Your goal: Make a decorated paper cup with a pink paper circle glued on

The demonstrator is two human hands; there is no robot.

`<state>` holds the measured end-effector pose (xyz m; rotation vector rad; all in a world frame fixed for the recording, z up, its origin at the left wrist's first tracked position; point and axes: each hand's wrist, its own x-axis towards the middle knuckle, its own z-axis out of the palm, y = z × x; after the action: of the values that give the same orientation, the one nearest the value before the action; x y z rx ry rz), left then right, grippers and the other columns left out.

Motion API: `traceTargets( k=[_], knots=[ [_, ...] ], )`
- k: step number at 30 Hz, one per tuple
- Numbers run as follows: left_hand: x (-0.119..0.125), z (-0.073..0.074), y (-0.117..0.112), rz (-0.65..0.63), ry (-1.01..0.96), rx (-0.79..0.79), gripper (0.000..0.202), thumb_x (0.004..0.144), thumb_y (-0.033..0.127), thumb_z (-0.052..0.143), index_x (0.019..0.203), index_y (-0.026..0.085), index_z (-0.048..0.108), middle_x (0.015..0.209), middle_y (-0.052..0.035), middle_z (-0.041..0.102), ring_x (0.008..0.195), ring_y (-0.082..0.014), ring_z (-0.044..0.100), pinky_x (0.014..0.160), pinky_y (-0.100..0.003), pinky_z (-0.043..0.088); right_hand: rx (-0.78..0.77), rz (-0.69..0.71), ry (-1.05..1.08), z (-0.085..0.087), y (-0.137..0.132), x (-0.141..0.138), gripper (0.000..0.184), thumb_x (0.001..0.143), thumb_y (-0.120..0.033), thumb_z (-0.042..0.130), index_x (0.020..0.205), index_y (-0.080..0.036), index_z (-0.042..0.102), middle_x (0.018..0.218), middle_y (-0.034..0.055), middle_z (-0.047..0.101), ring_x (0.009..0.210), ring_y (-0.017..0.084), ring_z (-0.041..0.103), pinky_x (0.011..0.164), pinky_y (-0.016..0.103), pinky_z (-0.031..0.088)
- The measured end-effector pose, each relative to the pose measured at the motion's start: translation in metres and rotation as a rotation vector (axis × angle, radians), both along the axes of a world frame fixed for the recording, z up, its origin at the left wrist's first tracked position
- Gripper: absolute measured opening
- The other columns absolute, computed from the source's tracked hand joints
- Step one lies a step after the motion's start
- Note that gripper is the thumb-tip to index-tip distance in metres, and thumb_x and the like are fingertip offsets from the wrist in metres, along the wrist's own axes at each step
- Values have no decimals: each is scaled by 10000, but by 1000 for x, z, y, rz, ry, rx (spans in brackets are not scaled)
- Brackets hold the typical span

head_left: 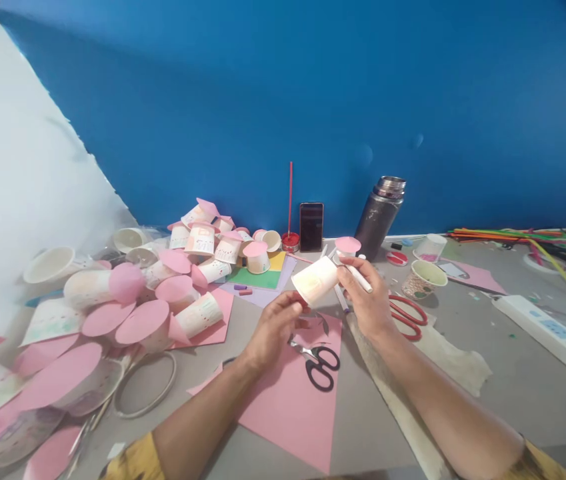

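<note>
A white paper cup (pixel 317 281) with a faint yellowish patch lies tilted between my hands, above the table. My left hand (pixel 279 325) is closed on its lower left end, fingers partly hidden behind it. My right hand (pixel 367 301) grips a white marker pen (pixel 360 275), and its fingertips touch the cup's right end. Below the hands, black-handled scissors (pixel 320 365) rest on a pink paper sheet (pixel 290 417). Just behind the cup stands a small cup with a pink paper disc (pixel 347 245).
Many decorated cups with pink discs (pixel 153 327) are heaped on the left. A dark flask (pixel 381 217) and a phone (pixel 311 227) stand by the blue wall. To the right are red-handled scissors (pixel 407 317), a patterned cup (pixel 425 280), a power strip (pixel 547 333) and coloured sticks (pixel 507 235).
</note>
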<state>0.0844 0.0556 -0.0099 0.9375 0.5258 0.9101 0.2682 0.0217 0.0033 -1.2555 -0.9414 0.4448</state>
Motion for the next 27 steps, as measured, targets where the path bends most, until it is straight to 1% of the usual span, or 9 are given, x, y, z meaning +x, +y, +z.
traceTargets(
  k=[2,4,8,12,15,18,20,22,27],
  knots=[
    [0,2,-3,14,20,84,302,725,237,858,996,142,767,957,-75,712,871,-192,640,766,-286,517,6,9,43,-4,2,0,416,812,-527,765,1077,-210,712,917,49,698,790,201,650,576,265,495],
    [-1,6,-3,38,-11,73,236,792,286,815,976,142,781,979,-86,725,885,-197,640,765,-284,513,0,43,67,-5,3,0,413,817,-527,765,1081,-214,710,890,38,695,713,173,626,531,246,465],
    [-2,14,2,-8,-153,-201,428,993,441,536,962,88,776,982,-159,745,877,-234,668,732,-316,540,8,166,22,-4,1,4,375,839,-512,753,1083,-232,701,917,31,713,669,154,610,543,253,469],
    [-1,19,3,9,-227,-485,452,1043,343,440,761,116,711,821,-128,735,752,-216,680,688,-334,562,39,237,-157,-2,-1,8,328,854,-448,754,1107,-251,683,1033,36,725,872,198,661,748,308,532],
    [0,20,-1,14,-259,-564,403,1043,284,435,745,145,666,882,-122,757,814,-233,710,751,-377,583,42,277,-191,-1,0,10,310,881,-426,724,1130,-248,671,1062,40,728,912,205,666,810,329,530],
    [0,21,-5,-78,-255,-591,326,1044,294,427,973,124,696,1050,-149,764,913,-281,724,823,-463,588,38,320,-119,-1,2,9,342,868,-440,728,1132,-230,667,1062,54,738,901,209,673,776,323,534],
    [0,21,-5,-131,-265,-593,283,1030,301,464,1040,123,684,1076,-147,760,921,-291,725,850,-489,585,22,351,-48,-1,3,9,386,839,-459,749,1130,-220,665,1047,62,743,839,202,671,701,305,529],
    [-1,20,-4,-143,-242,-580,238,1013,284,506,1055,122,674,1074,-144,755,888,-267,724,831,-454,592,0,372,1,0,4,9,425,819,-470,762,1145,-215,665,1058,72,747,799,195,665,657,294,520],
    [-2,13,3,-38,7,-423,211,975,240,567,1025,79,693,973,-141,743,720,-195,672,569,-303,543,-56,375,-31,6,1,11,426,834,-487,731,1156,-214,683,1083,96,756,864,225,676,684,315,530]
  ],
)
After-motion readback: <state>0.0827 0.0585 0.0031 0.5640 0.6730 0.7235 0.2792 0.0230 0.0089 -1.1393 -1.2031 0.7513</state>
